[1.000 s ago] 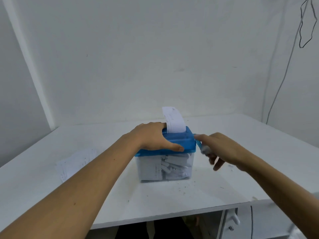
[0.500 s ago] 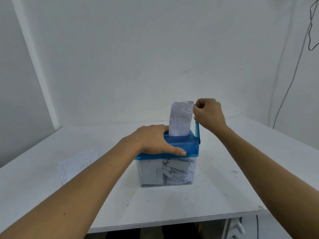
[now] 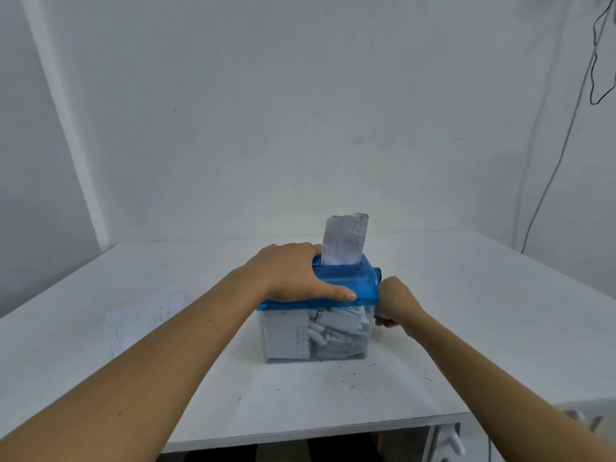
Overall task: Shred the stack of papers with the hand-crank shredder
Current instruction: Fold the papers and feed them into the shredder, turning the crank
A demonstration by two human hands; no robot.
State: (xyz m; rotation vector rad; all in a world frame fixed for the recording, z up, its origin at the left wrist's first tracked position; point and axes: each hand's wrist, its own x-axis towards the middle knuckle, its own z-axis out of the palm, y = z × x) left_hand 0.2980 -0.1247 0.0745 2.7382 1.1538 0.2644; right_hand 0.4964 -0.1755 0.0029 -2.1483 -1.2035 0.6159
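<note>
pressing flat on the blue lid [image 3: 353,281], fingers straight, left hand [image 3: 293,275] pins the shredder [image 3: 316,338] to the tabletop [image 3: 483,311] so cranking cannot tip it. right hand [image 3: 395,303] sits low at its right side, fingers curled, likely round the hidden crank. sheet [image 3: 345,238] stands upright from the lid. stack [image 3: 143,320] lies well left; right side and front edge leave swing room.

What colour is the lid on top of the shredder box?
Blue, see-through plastic. The lid shows best in the head view, under the left hand.
</note>
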